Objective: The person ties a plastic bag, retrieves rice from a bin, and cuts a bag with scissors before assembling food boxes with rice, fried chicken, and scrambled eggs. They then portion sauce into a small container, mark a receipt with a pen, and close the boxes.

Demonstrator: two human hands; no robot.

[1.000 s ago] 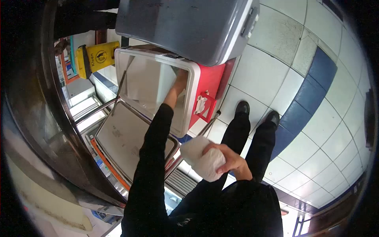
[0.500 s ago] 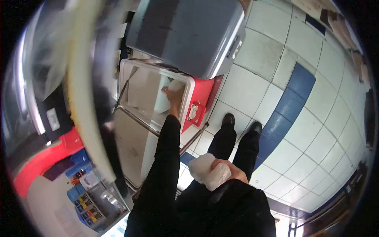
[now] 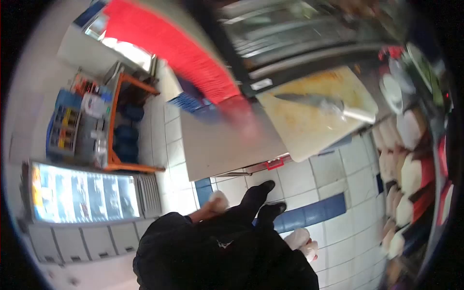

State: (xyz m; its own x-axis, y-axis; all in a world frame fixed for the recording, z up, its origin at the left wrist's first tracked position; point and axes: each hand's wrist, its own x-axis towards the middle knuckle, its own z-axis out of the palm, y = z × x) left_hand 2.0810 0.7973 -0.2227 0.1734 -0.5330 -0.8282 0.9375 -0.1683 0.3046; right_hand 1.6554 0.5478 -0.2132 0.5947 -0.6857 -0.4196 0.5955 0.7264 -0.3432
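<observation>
My left hand [image 3: 208,210] is in front of my body, below the steel counter's front edge. Its fingers are closed round a white rounded bundle [image 3: 219,200], whose contents I cannot make out. Low on the other side, my right hand [image 3: 314,245] is partly hidden by white bundles [image 3: 297,238] that look wrapped in thin plastic. It is closed on them. Both hands are apart from the counter.
On the steel counter [image 3: 217,150] lies a stained cutting board [image 3: 304,130] with a large knife [image 3: 309,100]. A glass-front fridge [image 3: 84,193] and an orange-framed table [image 3: 116,125] stand at left. Several stacked pale items [image 3: 411,179] line the right. A red strip [image 3: 169,43] crosses above.
My left hand has come out of the red and white cooler with a white bundle. My view has swung round to the counter and cutting board. My right hand still holds its white bundles.
</observation>
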